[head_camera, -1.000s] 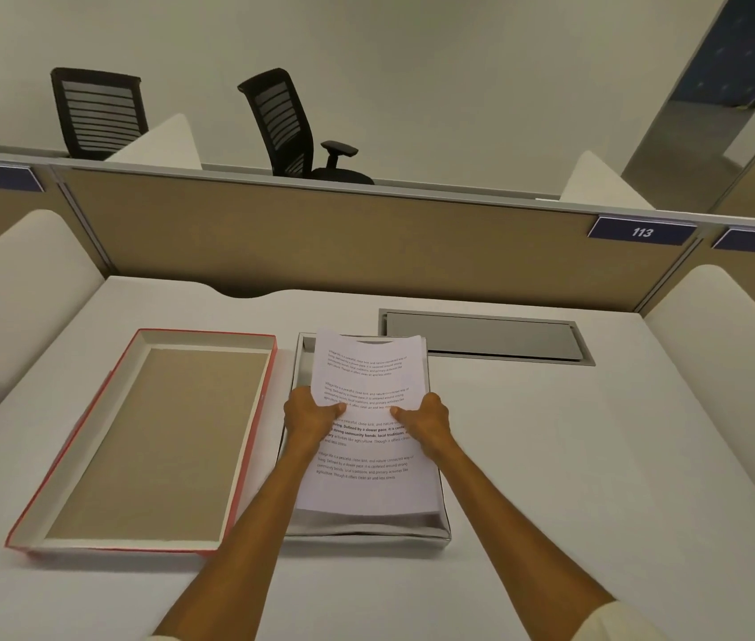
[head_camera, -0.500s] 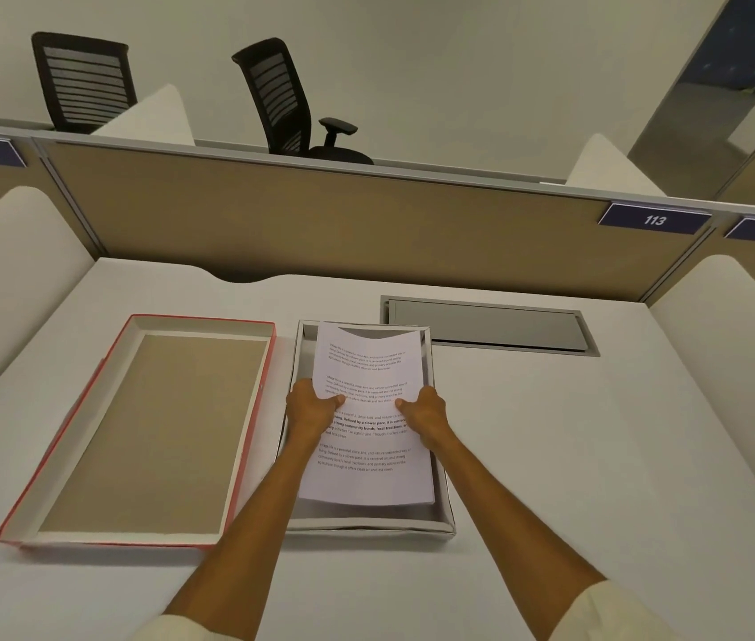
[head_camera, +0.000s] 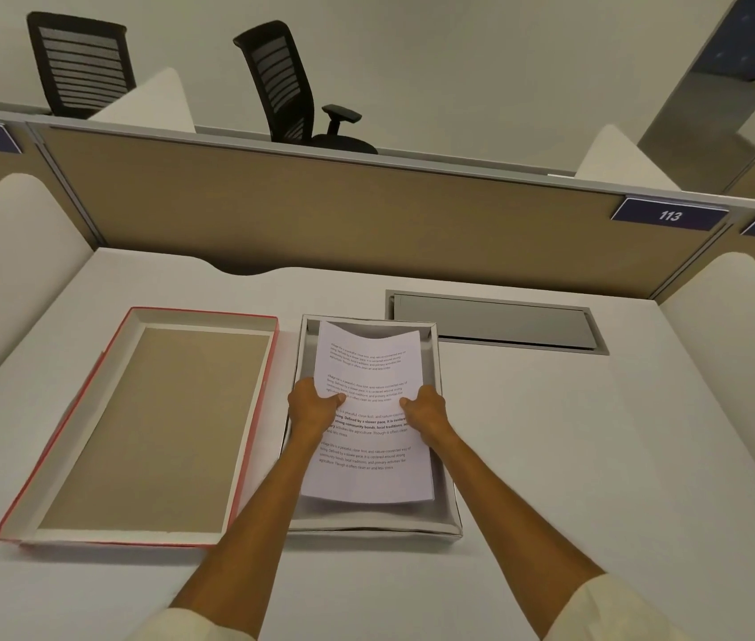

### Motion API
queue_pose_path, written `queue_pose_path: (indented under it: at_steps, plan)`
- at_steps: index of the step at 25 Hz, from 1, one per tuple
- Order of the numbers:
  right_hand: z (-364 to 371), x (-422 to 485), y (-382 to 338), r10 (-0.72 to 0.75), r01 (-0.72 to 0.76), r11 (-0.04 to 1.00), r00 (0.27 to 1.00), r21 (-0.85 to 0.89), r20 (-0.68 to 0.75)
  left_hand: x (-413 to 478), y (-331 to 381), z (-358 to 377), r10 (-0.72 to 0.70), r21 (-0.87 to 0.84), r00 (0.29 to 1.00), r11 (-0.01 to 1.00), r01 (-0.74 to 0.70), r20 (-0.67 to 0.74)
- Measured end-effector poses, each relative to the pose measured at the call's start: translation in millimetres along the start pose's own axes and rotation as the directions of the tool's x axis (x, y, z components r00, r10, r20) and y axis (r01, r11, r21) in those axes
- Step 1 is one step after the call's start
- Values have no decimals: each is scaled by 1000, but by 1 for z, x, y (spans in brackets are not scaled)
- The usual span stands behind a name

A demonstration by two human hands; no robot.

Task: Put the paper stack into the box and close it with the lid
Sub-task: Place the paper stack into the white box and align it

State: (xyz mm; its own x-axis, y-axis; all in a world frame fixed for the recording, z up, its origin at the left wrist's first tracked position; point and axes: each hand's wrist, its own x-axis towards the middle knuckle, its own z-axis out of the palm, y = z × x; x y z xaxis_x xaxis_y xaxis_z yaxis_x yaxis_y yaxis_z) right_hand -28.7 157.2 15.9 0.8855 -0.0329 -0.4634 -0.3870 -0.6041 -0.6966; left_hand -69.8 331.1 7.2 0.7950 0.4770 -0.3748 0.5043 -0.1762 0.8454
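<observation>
Both hands are gripping the paper stack [head_camera: 368, 363] over the open box [head_camera: 447, 497], the left hand [head_camera: 313, 409] clamping its left edge, the right hand [head_camera: 426, 409] its right. The red-edged lid [head_camera: 135, 316] is lying upturned just left of the box.

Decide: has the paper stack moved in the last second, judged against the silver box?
Yes. The paper stack, gripped by the left hand and right hand, has sunk lower inside the silver box; its near edge no longer overhangs the box's front wall.
</observation>
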Motion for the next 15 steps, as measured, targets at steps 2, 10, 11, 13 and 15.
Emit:
queue_pose_path:
  at_steps: [2,10,11,13,15]
  plan:
    - [1,1,1,1,-1,1000,1000,-9,-9,0,-3,1,-3,-10,1000,1000,3,2]
    - [2,4,6,-3,2,1000,1000,-29,-22,1,-7,3,-14,14,1000,1000,14,-3]
    - [3,4,7,-3,2,1000,1000,-31,-23,1,-7,3,-14,19,1000,1000,14,-3]
    - [4,5,9,-4,2,999,1000,-46,-28,1,-8,3,-13,31,1000,999,13,-10]
    - [6,5,11,9,-12,998,999,-68,-44,-1,-8,4,0,38,1000,999,1,-30]
